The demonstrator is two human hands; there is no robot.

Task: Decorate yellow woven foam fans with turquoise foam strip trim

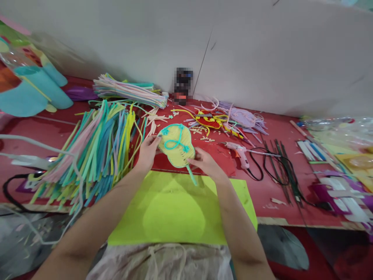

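Between my two hands is a flat yellow pipe-cleaner piece point(175, 153) with a turquoise rim, a turquoise loop across its face and a short turquoise stem at the lower right. My left hand point(148, 149) pinches its left edge. At the lower right edge, close to the stem, the fingers of my right hand point(204, 160) grip it. The piece is held up above a lime-green sheet point(175, 206) and a red surface. To the right, a pink glue gun point(239, 153) lies on the table with its black cord.
Bundles of coloured pipe cleaners point(101, 144) fill the table's left side. Beyond lie lilac and yellow pipe-cleaner pieces point(241, 116) and cut bits. Dark thin rods point(281, 167) and a purple-and-white item point(340, 194) are at right. A white cord point(77, 167) loops at left.
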